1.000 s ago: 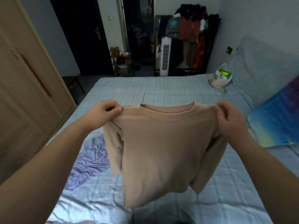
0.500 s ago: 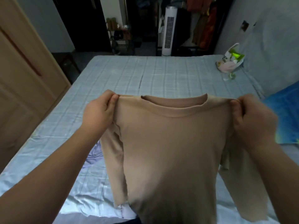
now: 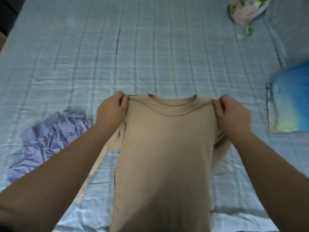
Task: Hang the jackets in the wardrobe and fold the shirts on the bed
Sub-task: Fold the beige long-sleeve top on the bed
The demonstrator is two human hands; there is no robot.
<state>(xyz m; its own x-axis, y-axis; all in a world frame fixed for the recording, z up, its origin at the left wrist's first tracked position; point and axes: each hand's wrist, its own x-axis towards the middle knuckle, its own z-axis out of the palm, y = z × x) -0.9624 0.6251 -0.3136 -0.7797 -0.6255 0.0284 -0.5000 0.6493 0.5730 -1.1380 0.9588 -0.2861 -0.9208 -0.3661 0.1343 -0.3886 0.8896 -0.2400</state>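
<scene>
Shirt in hand: the beige shirt (image 3: 167, 148) is held spread above the near middle of the bed (image 3: 150, 56), collar towards the far edge; its hem runs out of view, so I cannot tell whether it touches the sheet.
Left hand: the left hand (image 3: 111, 111) pinches the shoulder seam between thumb and curled fingers.
Right hand: the right hand (image 3: 234, 114) pinches the opposite shoulder the same way.
Handling: it looks like a thin, light knit, limp and quick to sag or wrinkle. It is not fragile, though it will probably slide a little on the glossy sheet.
Sleeves: both hang loose behind the body panel and will need flattening.
Where to hold: the shoulder seams suit laying it flat; after that, sleeve ends and side seams for folding.
Next shirt: the purple shirt (image 3: 48, 141) lies crumpled near the bed's left edge.
Others: a plastic bag (image 3: 245, 12) sits at the far right corner and a blue pillow (image 3: 291, 101) at the right edge.
</scene>
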